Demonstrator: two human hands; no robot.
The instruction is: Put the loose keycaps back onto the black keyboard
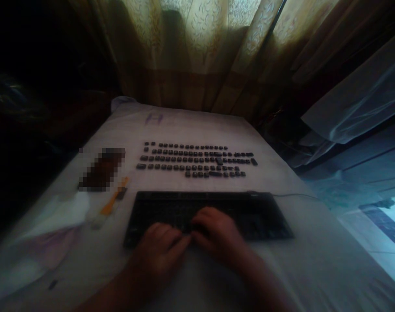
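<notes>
A black keyboard base (249, 212) lies on a white cloth-covered table (308, 260), with its thin cable running off to the right. Beyond it, several loose dark keycaps (194, 159) are laid out in rows on the cloth. My left hand (160, 249) rests at the keyboard's near edge with fingers curled together. My right hand (217, 232) sits on the keyboard's lower middle, fingers bent down and touching my left hand's fingertips. The view is dim and blurred, so I cannot make out whether anything is pinched between them.
An orange-handled tool (114, 199) lies left of the keyboard beside a blurred dark patch (103, 169). Pale cloths or papers (44, 238) lie at the near left. Curtains (197, 52) hang behind the table. A drop to the floor lies at the right.
</notes>
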